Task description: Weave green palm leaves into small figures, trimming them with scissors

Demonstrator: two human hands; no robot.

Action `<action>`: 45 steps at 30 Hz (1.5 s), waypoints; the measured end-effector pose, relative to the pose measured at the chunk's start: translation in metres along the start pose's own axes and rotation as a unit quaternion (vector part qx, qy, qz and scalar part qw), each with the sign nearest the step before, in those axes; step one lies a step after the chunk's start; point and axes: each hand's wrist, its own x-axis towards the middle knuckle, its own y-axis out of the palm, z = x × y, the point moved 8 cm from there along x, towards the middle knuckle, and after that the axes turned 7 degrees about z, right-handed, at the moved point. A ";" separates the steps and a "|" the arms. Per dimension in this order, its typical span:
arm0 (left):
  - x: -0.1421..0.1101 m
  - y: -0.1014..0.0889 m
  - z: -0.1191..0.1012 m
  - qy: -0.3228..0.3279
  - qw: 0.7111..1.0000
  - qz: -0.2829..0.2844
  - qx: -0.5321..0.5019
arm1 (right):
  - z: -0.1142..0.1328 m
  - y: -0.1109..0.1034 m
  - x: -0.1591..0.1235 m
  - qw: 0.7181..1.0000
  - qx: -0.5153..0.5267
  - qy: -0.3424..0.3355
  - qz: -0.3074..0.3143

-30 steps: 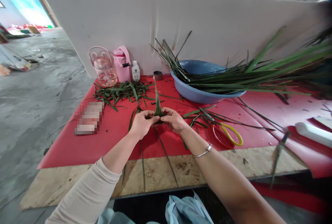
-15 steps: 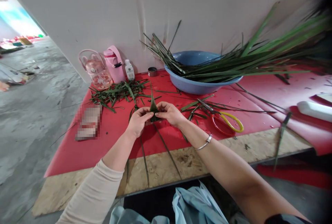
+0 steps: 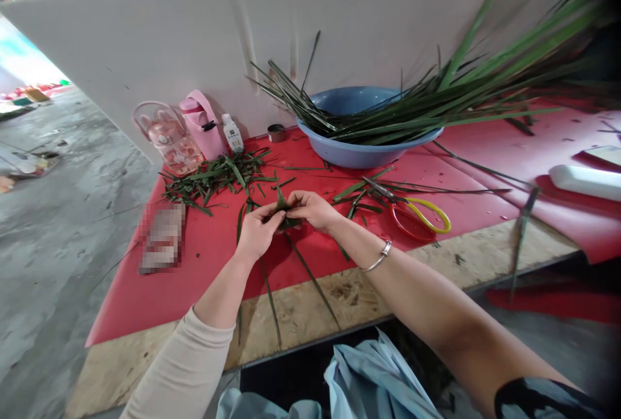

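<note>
the left hand (image 3: 259,233) and the right hand (image 3: 314,211) meet over the middle of the red-covered table (image 3: 218,264), nearer its near edge than its far one. between them is a small, folded green leaf piece (image 3: 281,200). thumbs and fingers of both hands are closed in a pinch on its base from either side, probably to keep the folds from springing open. its narrow tip is free and points up and toward the far edge, with the long axis running the same way, close to upright. long, thin dark-green strips (image 3: 314,282) run from under the hands past the near edge; whether they join the piece, i can't tell.

the metal scissors with red and yellow handles (image 3: 383,190) lie right of the hands, handles toward the near right corner, likely for an easy reach. the round blue plastic basin (image 3: 356,156) by the far edge seems to keep the long green leaves (image 3: 388,123) gathered.
</note>
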 end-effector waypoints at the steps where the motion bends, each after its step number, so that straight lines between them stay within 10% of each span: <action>1: 0.000 0.000 0.002 -0.007 1.000 -0.007 -0.019 | -0.002 -0.002 0.000 1.000 0.022 0.002 -0.013; 5: 0.000 0.000 0.012 -0.045 0.991 -0.037 -0.121 | -0.005 -0.007 0.000 0.997 0.063 -0.003 -0.054; 12: 0.000 -0.008 0.020 -0.096 0.964 -0.108 -0.225 | 0.016 0.013 -0.005 0.994 -0.083 -0.059 0.050; 19: 0.001 -0.005 0.017 -0.095 0.966 -0.049 -0.236 | 0.009 0.000 -0.001 0.988 -0.136 -0.072 -0.027; 30: 0.004 -0.004 -0.010 0.120 0.993 -0.001 -0.009 | 0.004 0.001 -0.003 0.998 -0.044 -0.030 -0.032; 45: 0.000 0.003 0.011 -0.035 0.978 -0.056 -0.195 | 0.007 0.006 -0.004 0.992 -0.092 -0.050 -0.067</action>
